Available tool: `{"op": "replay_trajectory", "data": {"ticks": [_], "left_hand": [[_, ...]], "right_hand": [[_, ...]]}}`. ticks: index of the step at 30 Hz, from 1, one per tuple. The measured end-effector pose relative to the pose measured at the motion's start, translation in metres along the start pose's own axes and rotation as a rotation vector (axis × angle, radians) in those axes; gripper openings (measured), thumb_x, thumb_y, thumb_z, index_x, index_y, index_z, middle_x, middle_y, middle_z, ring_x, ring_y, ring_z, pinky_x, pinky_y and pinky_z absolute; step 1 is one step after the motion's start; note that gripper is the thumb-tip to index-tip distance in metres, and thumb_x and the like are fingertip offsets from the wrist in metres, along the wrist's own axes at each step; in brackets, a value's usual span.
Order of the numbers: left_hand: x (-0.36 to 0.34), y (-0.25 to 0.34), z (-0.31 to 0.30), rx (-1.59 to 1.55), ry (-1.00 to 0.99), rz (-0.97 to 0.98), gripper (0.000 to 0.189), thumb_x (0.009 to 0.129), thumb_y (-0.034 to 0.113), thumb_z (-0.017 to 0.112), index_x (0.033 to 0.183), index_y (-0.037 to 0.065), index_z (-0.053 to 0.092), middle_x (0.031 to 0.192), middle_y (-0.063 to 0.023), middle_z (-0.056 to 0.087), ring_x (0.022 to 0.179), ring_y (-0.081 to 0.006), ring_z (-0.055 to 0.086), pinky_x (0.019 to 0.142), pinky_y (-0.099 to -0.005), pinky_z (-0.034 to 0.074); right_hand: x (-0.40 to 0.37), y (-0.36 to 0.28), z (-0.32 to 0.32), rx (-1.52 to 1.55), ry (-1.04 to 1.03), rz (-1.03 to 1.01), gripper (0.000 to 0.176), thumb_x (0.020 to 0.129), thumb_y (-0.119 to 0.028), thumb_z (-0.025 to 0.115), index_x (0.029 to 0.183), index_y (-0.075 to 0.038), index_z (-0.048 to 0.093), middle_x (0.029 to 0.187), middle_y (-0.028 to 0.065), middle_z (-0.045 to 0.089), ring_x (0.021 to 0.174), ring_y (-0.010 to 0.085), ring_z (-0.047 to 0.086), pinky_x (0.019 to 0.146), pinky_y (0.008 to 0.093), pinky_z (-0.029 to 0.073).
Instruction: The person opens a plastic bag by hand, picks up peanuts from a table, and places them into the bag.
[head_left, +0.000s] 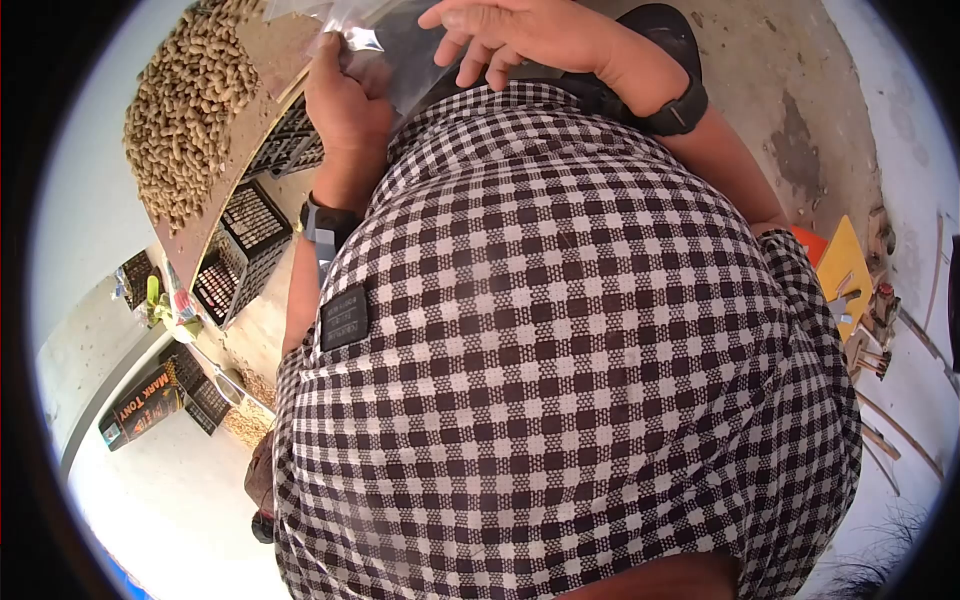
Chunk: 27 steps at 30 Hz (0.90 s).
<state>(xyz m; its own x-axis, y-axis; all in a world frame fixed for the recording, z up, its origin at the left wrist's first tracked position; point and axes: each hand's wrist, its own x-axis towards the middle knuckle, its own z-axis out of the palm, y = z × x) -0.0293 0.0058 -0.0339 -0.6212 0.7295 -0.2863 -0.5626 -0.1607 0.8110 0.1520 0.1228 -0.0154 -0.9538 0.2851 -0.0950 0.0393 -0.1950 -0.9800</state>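
Note:
At the top of the head view, my left hand (348,100) is closed on a clear plastic bag (405,60), its thumb pressed on the film. The bag spreads between my two hands, and its upper part is cut off by the frame edge. My right hand (500,38) hovers at the bag's right side with its fingers apart and bent slightly downward, holding nothing. Left of my left hand, a large heap of unshelled peanuts (190,110) lies on a brown table (262,110).
Black plastic crates (240,250) stand below the table edge at left. Farther down are a dark printed box (148,405) and more peanuts (247,423) by a crate. At right, a yellow board (843,270) and wooden sticks (880,440) lie near the wall.

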Motion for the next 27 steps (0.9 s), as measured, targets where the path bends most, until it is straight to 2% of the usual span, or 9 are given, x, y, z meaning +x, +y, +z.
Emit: {"op": "replay_trajectory", "data": {"ticks": [1, 4, 7, 11, 14, 17, 23, 26, 27], "left_hand": [[-0.003, 0.001, 0.005, 0.017, 0.003, 0.01, 0.02, 0.095, 0.025, 0.054, 0.083, 0.009, 0.053, 0.057, 0.0039, 0.032, 0.049, -0.008, 0.026, 0.047, -0.0246, 0.023], [0.002, -0.005, 0.003, 0.164, -0.035, 0.08, 0.02, 0.095, 0.025, 0.053, 0.086, 0.007, 0.054, 0.059, 0.0032, 0.035, 0.049, -0.0075, 0.03, 0.047, -0.0245, 0.026], [0.003, -0.007, 0.005, 0.163, -0.046, 0.023, 0.021, 0.096, 0.025, 0.051, 0.093, 0.005, 0.057, 0.065, 0.002, 0.045, 0.053, -0.0068, 0.037, 0.049, -0.023, 0.031], [0.009, -0.017, -0.01, 1.173, -0.265, 0.823, 0.025, 0.095, 0.016, 0.052, 0.111, -0.003, 0.056, 0.084, -0.0018, 0.059, 0.07, -0.0104, 0.055, 0.059, -0.0229, 0.044], [0.019, -0.009, -0.017, 0.91, -0.361, 0.337, 0.028, 0.09, 0.007, 0.057, 0.116, -0.003, 0.054, 0.091, -0.0054, 0.063, 0.078, -0.0147, 0.06, 0.066, -0.0261, 0.048], [0.002, -0.009, -0.005, 1.452, -0.271, 0.819, 0.032, 0.086, 0.004, 0.061, 0.117, -0.002, 0.054, 0.096, -0.008, 0.065, 0.083, -0.0165, 0.061, 0.068, -0.027, 0.048], [0.007, -0.017, -0.015, 1.366, -0.226, 0.878, 0.027, 0.089, 0.011, 0.059, 0.114, -0.002, 0.057, 0.095, -0.0064, 0.065, 0.082, -0.0156, 0.061, 0.068, -0.0263, 0.048], [0.019, -0.013, -0.019, 0.109, -0.192, -0.107, 0.027, 0.095, 0.02, 0.053, 0.113, 0.001, 0.059, 0.093, -0.0037, 0.064, 0.078, -0.0123, 0.059, 0.064, -0.0247, 0.047], [0.017, -0.013, -0.015, 0.109, -0.16, -0.1, 0.027, 0.096, 0.022, 0.051, 0.112, 0.002, 0.059, 0.092, -0.0029, 0.063, 0.076, -0.0112, 0.058, 0.063, -0.0241, 0.045]], "right_hand": [[0.001, 0.0, 0.0, 0.091, -0.009, 0.023, 0.05, 0.102, -0.033, 0.04, 0.131, 0.007, 0.041, 0.102, 0.0173, 0.059, 0.075, 0.0181, 0.063, 0.057, 0.0243, 0.051], [0.008, 0.003, -0.003, 0.311, -0.027, 0.054, 0.057, 0.101, -0.04, 0.04, 0.134, 0.007, 0.038, 0.099, 0.0168, 0.057, 0.069, 0.0157, 0.059, 0.05, 0.0211, 0.046], [0.011, 0.0, -0.001, 0.403, -0.051, 0.074, 0.066, 0.098, -0.048, 0.043, 0.133, 0.008, 0.038, 0.094, 0.0145, 0.057, 0.065, 0.0132, 0.056, 0.046, 0.019, 0.041], [0.015, 0.003, -0.002, 0.43, -0.047, 0.1, 0.073, 0.095, -0.055, 0.045, 0.131, 0.008, 0.039, 0.092, 0.0136, 0.057, 0.066, 0.0134, 0.056, 0.048, 0.0193, 0.041], [0.016, 0.007, -0.004, 0.462, -0.058, 0.092, 0.074, 0.095, -0.056, 0.045, 0.13, 0.009, 0.039, 0.091, 0.0134, 0.057, 0.067, 0.0142, 0.057, 0.051, 0.0213, 0.044], [0.017, 0.009, -0.004, 0.458, -0.059, 0.09, 0.07, 0.096, -0.054, 0.044, 0.128, 0.007, 0.041, 0.093, 0.0137, 0.057, 0.07, 0.0152, 0.058, 0.055, 0.0235, 0.047], [0.019, 0.007, 0.005, 0.279, -0.029, 0.107, 0.047, 0.101, -0.038, 0.043, 0.12, 0.005, 0.046, 0.098, 0.015, 0.057, 0.075, 0.0177, 0.06, 0.061, 0.0267, 0.052], [0.02, 0.006, 0.008, 0.183, -0.033, 0.111, 0.038, 0.102, -0.03, 0.043, 0.116, 0.005, 0.048, 0.099, 0.0155, 0.056, 0.076, 0.0189, 0.06, 0.064, 0.0282, 0.053], [0.019, 0.004, 0.009, 0.2, -0.036, 0.109, 0.036, 0.102, -0.028, 0.043, 0.115, 0.005, 0.048, 0.099, 0.0156, 0.056, 0.076, 0.0192, 0.06, 0.064, 0.0286, 0.053]]}}
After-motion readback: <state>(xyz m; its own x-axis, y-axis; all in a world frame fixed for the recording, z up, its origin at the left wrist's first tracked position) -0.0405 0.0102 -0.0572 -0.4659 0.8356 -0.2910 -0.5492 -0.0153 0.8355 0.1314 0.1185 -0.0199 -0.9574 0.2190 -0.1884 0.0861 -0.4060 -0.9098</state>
